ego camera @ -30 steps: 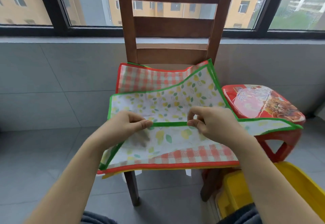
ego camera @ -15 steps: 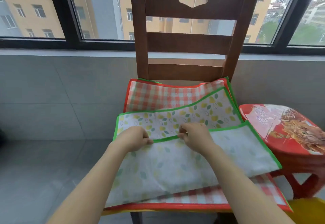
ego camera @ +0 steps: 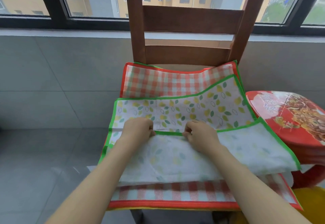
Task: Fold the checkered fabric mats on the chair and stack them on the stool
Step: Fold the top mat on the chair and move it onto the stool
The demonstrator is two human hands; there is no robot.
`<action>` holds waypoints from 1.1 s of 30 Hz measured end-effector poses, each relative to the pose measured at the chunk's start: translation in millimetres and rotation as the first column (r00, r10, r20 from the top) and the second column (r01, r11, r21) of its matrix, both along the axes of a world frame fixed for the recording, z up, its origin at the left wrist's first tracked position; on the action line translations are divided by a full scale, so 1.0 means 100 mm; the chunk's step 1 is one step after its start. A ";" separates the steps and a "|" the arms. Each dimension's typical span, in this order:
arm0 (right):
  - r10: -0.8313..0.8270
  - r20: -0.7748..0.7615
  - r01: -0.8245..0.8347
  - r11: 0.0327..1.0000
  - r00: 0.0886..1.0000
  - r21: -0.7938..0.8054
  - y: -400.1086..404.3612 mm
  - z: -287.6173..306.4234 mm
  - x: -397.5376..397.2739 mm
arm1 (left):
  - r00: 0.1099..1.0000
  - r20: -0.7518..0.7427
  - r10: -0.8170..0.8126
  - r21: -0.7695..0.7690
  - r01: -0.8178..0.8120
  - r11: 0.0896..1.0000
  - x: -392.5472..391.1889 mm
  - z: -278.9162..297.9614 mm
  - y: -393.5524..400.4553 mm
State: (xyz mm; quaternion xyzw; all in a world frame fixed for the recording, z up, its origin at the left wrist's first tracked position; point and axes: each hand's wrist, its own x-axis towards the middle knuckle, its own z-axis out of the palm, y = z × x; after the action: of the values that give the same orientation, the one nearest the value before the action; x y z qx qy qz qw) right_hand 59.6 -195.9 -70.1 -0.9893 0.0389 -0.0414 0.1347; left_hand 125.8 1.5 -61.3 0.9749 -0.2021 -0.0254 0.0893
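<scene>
On the chair (ego camera: pixel 190 21) seat: a green-edged leaf-print mat (ego camera: pixel 175 111) lies topmost, over a red checkered mat (ego camera: pixel 158 83) that shows behind and in front of it.
Fold: the leaf mat's near half is turned over onto its far half, pale underside up; the folded edge sits short of the far edge.
Left hand (ego camera: pixel 137 130): fingers curled, pinching the green border.
Right hand (ego camera: pixel 200 134): pinching the same border, just beside the left.
Stool (ego camera: pixel 290 118): right of the chair, red, no mat on it.
Progress: early, I judge; first fold under way, the checkered mat unfolded, nothing stacked.
</scene>
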 end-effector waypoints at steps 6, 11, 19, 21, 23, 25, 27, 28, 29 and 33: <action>0.001 0.047 0.000 1.000 0.999 -0.013 0.04 -0.05 0.02 | 1.000 0.011 0.016 -0.022 -0.016 1.000 -0.05 0.00 0.05; -0.033 0.117 0.029 0.999 0.993 0.040 0.04 -0.18 0.02 | 0.979 0.202 -0.015 0.143 -0.015 0.990 -0.41 -0.19 -0.13; -0.054 0.188 0.047 0.998 0.981 0.041 0.04 -0.29 0.02 | 0.990 -0.137 0.024 0.018 -0.022 1.000 -0.71 -0.41 -0.21; -0.061 0.217 0.052 0.998 0.974 0.044 0.06 -0.31 0.02 | 0.993 -0.117 0.025 0.037 -0.020 0.999 -0.71 -0.42 -0.21; -0.081 0.228 0.074 0.996 0.970 0.040 0.09 -0.32 0.00 | 0.994 -0.104 0.021 0.046 -0.016 0.999 -0.71 -0.42 -0.21; -0.089 0.249 0.092 0.996 0.964 0.002 0.13 -0.33 -0.06 | 0.995 -0.097 0.028 0.040 -0.024 0.999 -0.72 -0.43 -0.22; -0.080 0.243 0.080 0.997 0.967 0.007 0.20 -0.32 -0.18 | 0.995 -0.092 0.032 0.036 -0.029 0.999 -0.73 -0.44 -0.22; -0.063 0.202 0.058 0.998 0.977 0.033 0.24 -0.30 -0.28 | 0.996 -0.089 0.031 0.037 -0.028 0.999 -0.73 -0.44 -0.22; -0.035 0.137 0.028 0.998 0.990 0.050 0.26 -0.30 -0.38 | 0.996 -0.087 0.030 0.039 -0.027 0.999 -0.72 -0.44 -0.22; 0.014 -0.139 -0.014 1.000 0.990 0.002 0.04 -0.34 -0.71 | 0.997 -0.079 0.024 0.040 -0.021 0.999 -0.72 -0.45 -0.22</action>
State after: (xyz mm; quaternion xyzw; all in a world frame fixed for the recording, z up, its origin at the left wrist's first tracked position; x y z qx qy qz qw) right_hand -11.2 -191.6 -103.8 -0.9899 0.0413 0.0285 0.1323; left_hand 53.6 -20.3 -106.3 0.9769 -0.1869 -0.0670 0.0784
